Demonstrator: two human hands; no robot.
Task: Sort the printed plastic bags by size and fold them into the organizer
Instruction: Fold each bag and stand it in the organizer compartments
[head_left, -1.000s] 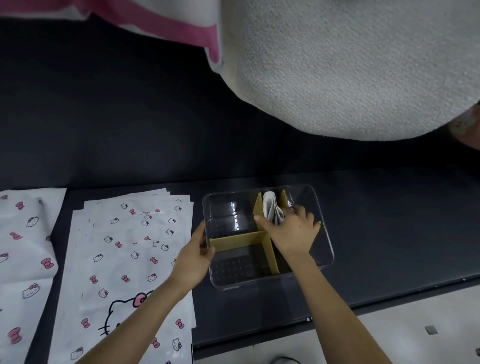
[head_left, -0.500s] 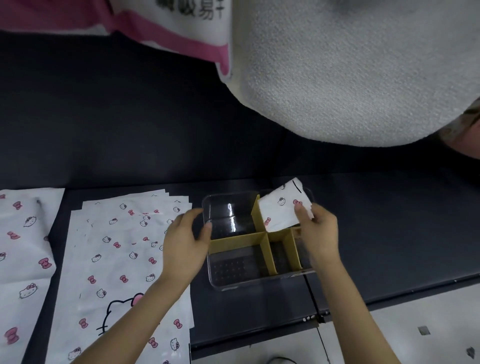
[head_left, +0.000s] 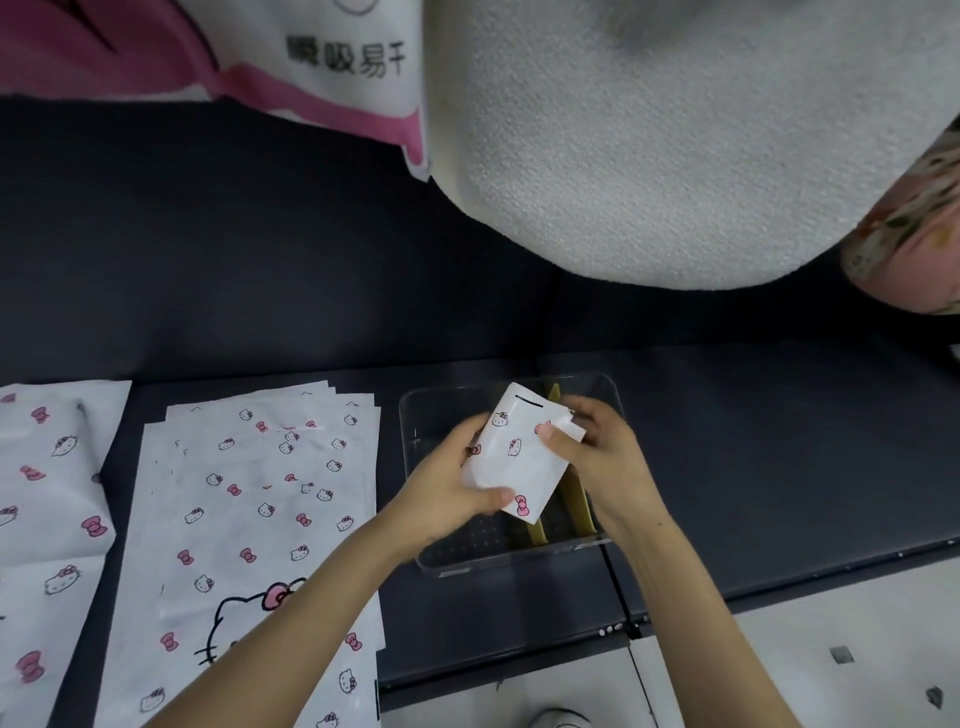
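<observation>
Up at the top of your view, the white-and-pink package (head_left: 332, 78) shows four black Chinese characters, 瞬吸易干, the first a bit blurred.

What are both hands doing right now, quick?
Left hand: holding the small folded printed bag, thumb on its lower edge.
Right hand: gripping the same bag's right side, above the organizer.

Folded bag (head_left: 519, 460) hides much of the organizer (head_left: 453, 565); left stack (head_left: 49, 519) cut off.
</observation>
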